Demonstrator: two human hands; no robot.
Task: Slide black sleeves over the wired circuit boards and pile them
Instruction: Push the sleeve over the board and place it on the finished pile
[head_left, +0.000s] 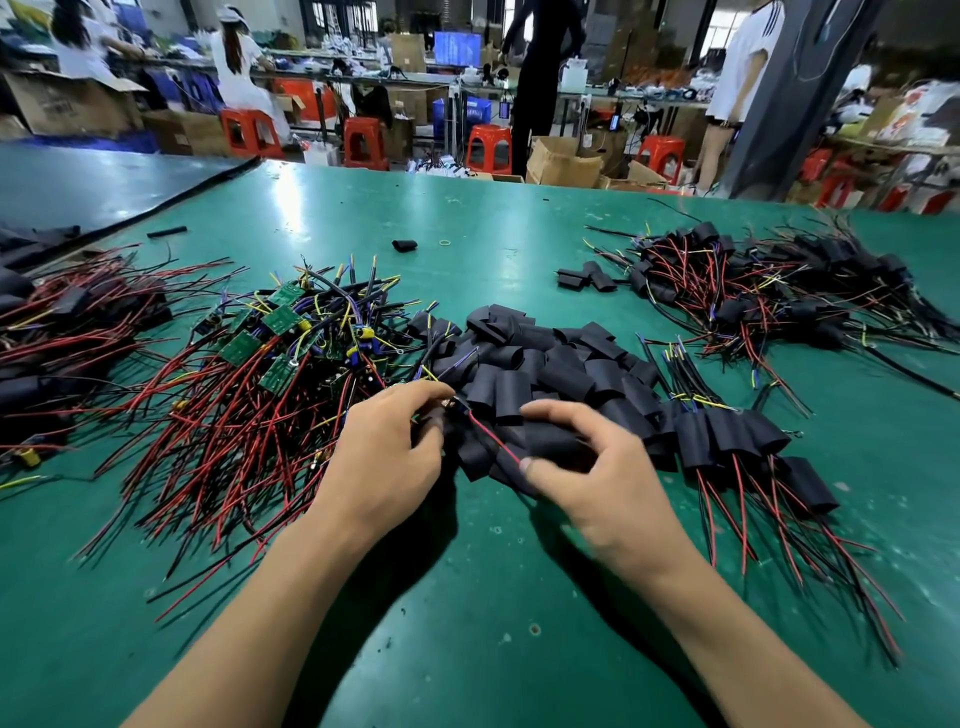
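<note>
My left hand (387, 457) pinches a wired circuit board (449, 410) at the near edge of the heap of loose black sleeves (540, 358). Its red and black wires (493, 439) run toward my right hand (597, 467), which grips a black sleeve (550, 447) with the wire tips at its thumb. A pile of bare green boards with red, black and yellow wires (270, 364) lies left of my hands. Several sleeved boards (727, 441) lie to the right, wires trailing toward me.
A large pile of sleeved boards (769, 291) sits at the far right of the green table (467, 597), another (67, 322) at the far left. Stray sleeves (404, 245) lie mid-table. People, red stools and cardboard boxes stand beyond the far edge.
</note>
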